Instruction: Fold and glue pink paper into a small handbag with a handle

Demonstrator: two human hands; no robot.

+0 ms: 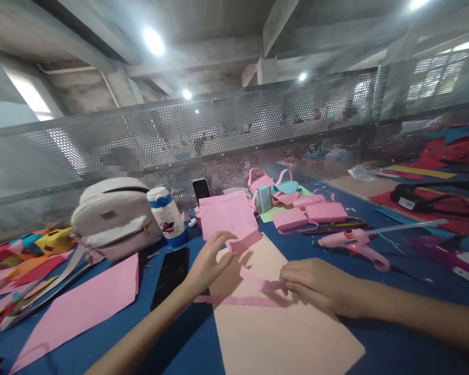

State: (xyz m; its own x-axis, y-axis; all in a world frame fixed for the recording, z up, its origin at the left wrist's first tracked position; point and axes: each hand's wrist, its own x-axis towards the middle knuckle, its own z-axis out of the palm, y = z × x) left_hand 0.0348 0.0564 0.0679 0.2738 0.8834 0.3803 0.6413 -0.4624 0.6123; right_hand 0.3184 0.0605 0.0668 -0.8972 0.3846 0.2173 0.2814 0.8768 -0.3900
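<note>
My left hand is closed on the near edge of a folded pink paper piece; the fingertips are partly hidden behind it. In the pinched fingers of my right hand is the end of a short pink paper strip, its other end pointing left. Below both hands lies a large peach sheet, with a longer pink strip flat across it. Just beyond the folded piece, a pink paper sheet stands tilted up.
Right of my right hand rests a pink glue gun with a clear stick. Small pink paper bags sit behind it. To the left are a black phone, a pink sheet, a bottle and a white backpack.
</note>
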